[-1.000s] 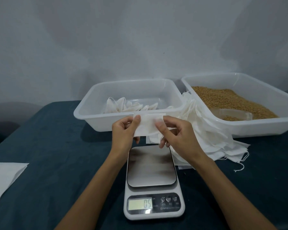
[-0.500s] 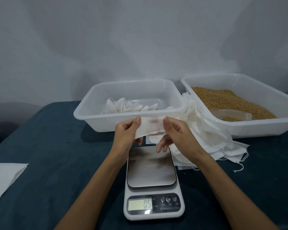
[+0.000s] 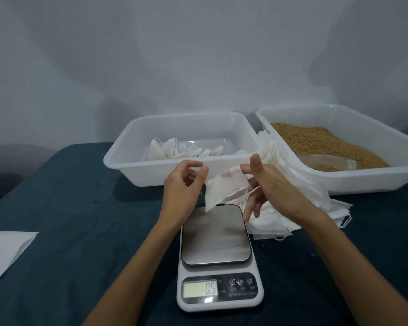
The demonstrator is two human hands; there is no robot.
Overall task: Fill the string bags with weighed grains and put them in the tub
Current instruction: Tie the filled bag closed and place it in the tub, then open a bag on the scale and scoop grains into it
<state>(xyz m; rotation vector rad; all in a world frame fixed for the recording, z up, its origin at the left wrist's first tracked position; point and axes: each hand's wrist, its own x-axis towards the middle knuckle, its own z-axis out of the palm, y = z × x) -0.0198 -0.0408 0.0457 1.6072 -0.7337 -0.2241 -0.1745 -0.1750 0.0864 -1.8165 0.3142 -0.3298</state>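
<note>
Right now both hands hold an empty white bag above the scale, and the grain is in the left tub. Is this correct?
Not quite. The head view shows the grain in the right tub; the left tub holds only white bags. The rest stands: both hands, left hand and right hand, hold the empty bag above the scale.

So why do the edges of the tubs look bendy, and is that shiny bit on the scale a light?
In the head view, the wide-angle lens curves the left tub and the grain tub near the edges. The scale platform's pale sheen is a soft reflection, not a lamp. Its display is readable, and the hands look slightly smeared.
</note>
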